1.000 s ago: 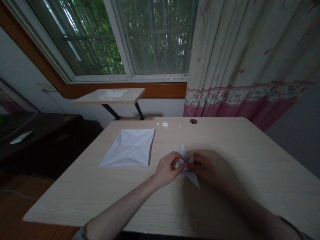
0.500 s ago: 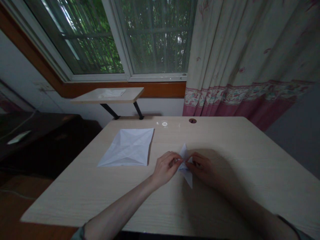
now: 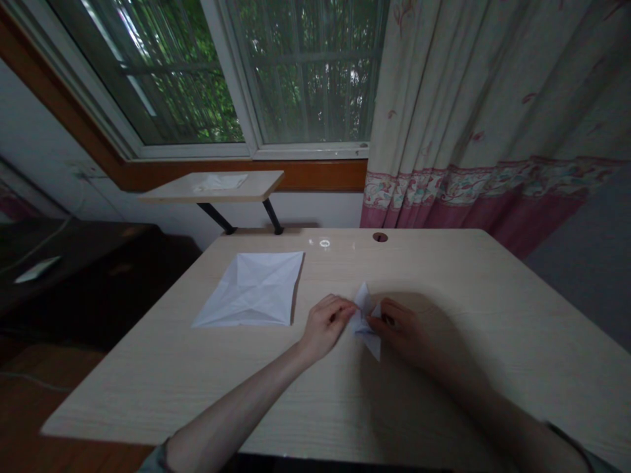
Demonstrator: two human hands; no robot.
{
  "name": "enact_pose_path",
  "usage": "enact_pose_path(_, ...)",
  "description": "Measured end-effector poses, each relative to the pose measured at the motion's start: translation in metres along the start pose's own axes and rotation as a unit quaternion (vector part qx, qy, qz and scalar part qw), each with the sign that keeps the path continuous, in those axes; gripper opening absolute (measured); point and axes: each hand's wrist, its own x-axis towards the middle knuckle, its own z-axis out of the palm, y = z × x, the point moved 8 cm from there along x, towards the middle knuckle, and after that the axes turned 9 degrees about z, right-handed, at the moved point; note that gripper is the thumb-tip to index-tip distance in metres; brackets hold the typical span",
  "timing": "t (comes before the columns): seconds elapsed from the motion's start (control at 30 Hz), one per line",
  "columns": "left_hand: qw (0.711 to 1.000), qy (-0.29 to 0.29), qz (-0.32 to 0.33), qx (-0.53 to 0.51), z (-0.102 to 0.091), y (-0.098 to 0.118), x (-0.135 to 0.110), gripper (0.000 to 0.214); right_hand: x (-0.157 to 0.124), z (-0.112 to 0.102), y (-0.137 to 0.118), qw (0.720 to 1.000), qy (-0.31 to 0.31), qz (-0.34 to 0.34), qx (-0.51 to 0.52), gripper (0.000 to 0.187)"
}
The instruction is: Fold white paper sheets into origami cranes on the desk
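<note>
Between my two hands is a small white folded paper (image 3: 363,323) with pointed flaps, one pointing to the window and one toward me. My left hand (image 3: 327,325) pinches its left side with thumb and fingertips. On the other side, my right hand (image 3: 403,332) grips the paper near its middle, thumb and forefinger closed on it. The fingers cover part of the folds. A larger creased white sheet (image 3: 254,289) lies flat to the left of my left hand, apart from it.
The pale wooden desk (image 3: 444,269) has a round cable hole (image 3: 380,237) at its back. A raised shelf (image 3: 256,187) on black legs holds crumpled white paper (image 3: 221,182). Beyond are a window and a curtain (image 3: 419,190); a dark surface (image 3: 73,276) stands at left.
My left fingertips have drawn back slightly to the left along the folded paper. Its near flap has lifted or shortened a little in view. The large sheet has stayed put.
</note>
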Motion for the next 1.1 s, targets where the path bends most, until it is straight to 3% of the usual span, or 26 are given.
enact_pose_path(0.13, 0.997, -0.002, -0.055, -0.05, -0.001, -0.01, 0.0, 0.037, 0.0, 0.0, 0.01, 0.999, 0.001, 0.043, 0.02, 0.029)
enact_pose_path(0.23, 0.998, -0.017, -0.057, -0.014, 0.0, -0.01, 0.0, 0.037, 0.0, 0.002, 0.018, 0.997, 0.0, 0.063, 0.041, 0.025)
enact_pose_path(0.47, 0.992, -0.096, 0.009, 0.08, 0.013, -0.002, -0.001, 0.029, 0.001, 0.002, 0.026, 0.994, 0.012, 0.07, 0.088, 0.029)
enact_pose_path(0.7, 0.983, -0.136, 0.067, 0.101, 0.022, 0.012, -0.005, 0.029, -0.002, 0.01, 0.027, 0.982, -0.034, 0.096, 0.16, 0.018)
enact_pose_path(0.83, 0.978, -0.146, 0.096, 0.117, 0.024, 0.018, -0.006, 0.033, -0.002, 0.014, 0.029, 0.979, -0.051, 0.127, 0.149, 0.024)
enact_pose_path(1.1, 0.977, -0.146, 0.109, 0.112, 0.02, 0.022, -0.003, 0.037, -0.001, 0.008, 0.022, 0.983, -0.048, 0.105, 0.14, 0.029)
